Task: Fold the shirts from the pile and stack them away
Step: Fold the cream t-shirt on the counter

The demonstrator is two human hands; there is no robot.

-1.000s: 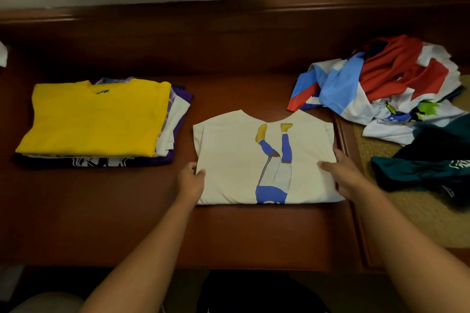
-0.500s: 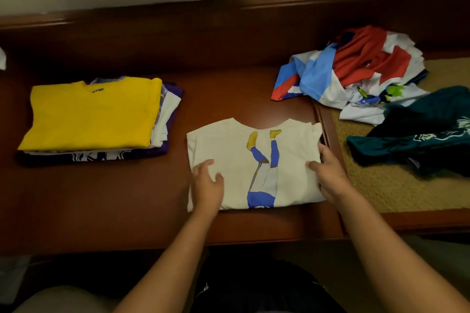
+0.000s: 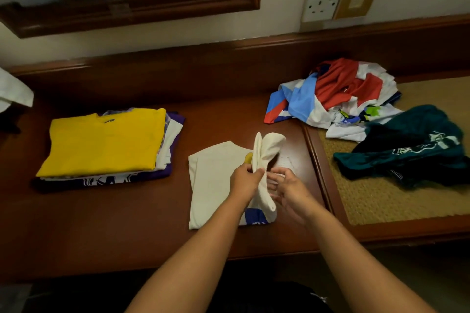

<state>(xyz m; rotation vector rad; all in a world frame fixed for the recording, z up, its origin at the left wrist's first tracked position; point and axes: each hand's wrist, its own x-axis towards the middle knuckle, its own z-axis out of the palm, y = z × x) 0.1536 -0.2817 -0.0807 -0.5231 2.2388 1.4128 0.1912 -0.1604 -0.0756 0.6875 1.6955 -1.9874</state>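
A cream shirt with a blue and yellow print lies partly folded on the wooden desk. Its right half stands up over the left half. My left hand pinches that raised fold near its middle. My right hand is just to the right of the fold, fingers spread and relaxed against the cloth. To the left sits a stack of folded shirts with a yellow one on top. The unfolded pile of red, blue and white shirts lies at the back right.
A dark teal garment lies crumpled on a woven mat at the right. A mirror frame and a wall socket are on the wall behind. A white cloth shows at the far left edge.
Both hands lay flat on the shirt's left and right edges. Now the right half is lifted and swung leftward, with my left hand pinching it. The view has tilted upward.
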